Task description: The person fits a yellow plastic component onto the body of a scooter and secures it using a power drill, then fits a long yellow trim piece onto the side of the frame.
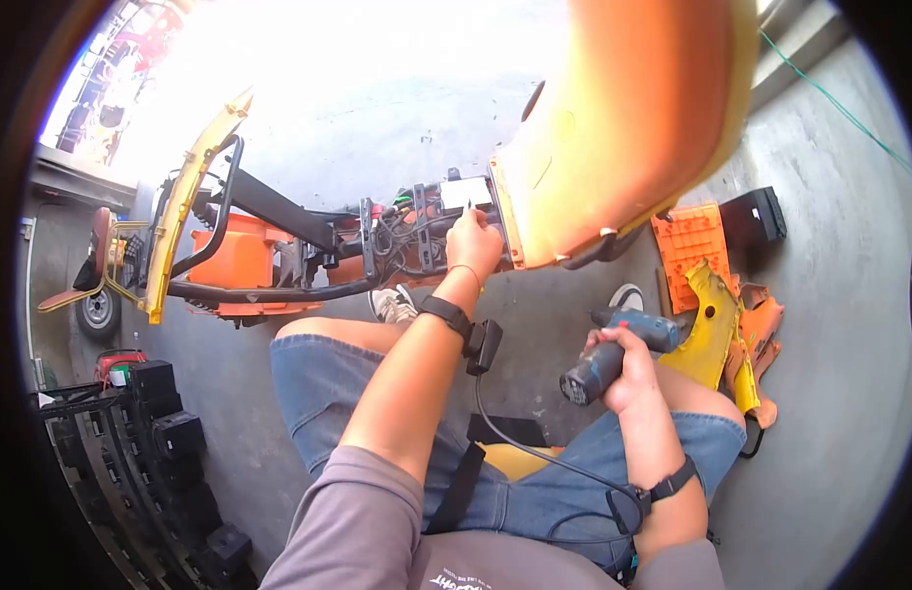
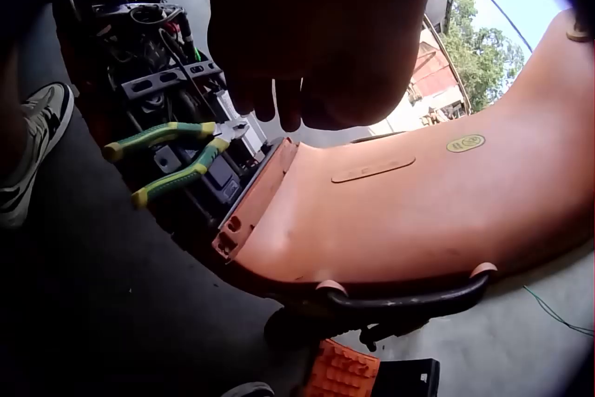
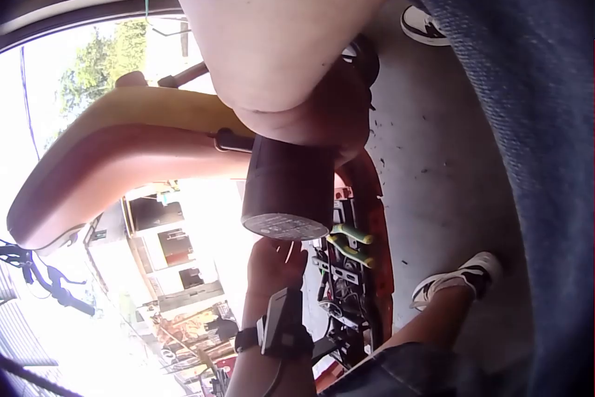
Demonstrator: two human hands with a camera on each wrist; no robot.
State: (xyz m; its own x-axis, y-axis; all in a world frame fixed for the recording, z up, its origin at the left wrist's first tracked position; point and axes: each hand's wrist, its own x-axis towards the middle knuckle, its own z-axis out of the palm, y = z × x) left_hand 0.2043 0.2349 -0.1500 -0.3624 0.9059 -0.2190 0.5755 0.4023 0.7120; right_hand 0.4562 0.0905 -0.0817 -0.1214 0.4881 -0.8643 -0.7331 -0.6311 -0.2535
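blue-and-black drill point(image 1: 596, 372), pliers point(image 2: 189, 176) with green and yellow grips, orange bodywork point(image 1: 623, 138) kinda yellow along the edge, grid-patterned orange panel point(image 1: 690, 254), super yellow cover piece point(image 1: 707, 329), blue denim shorts point(image 1: 318, 383), greyish-purple tee point(image 1: 363, 506) with white lettering, black wrist strap point(image 1: 444, 314)

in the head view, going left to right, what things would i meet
Black-tyred wheel with a grey hub → long curved yellow panel → bare left hand → blue-and-black power drill, held in the right hand → black box-shaped object.
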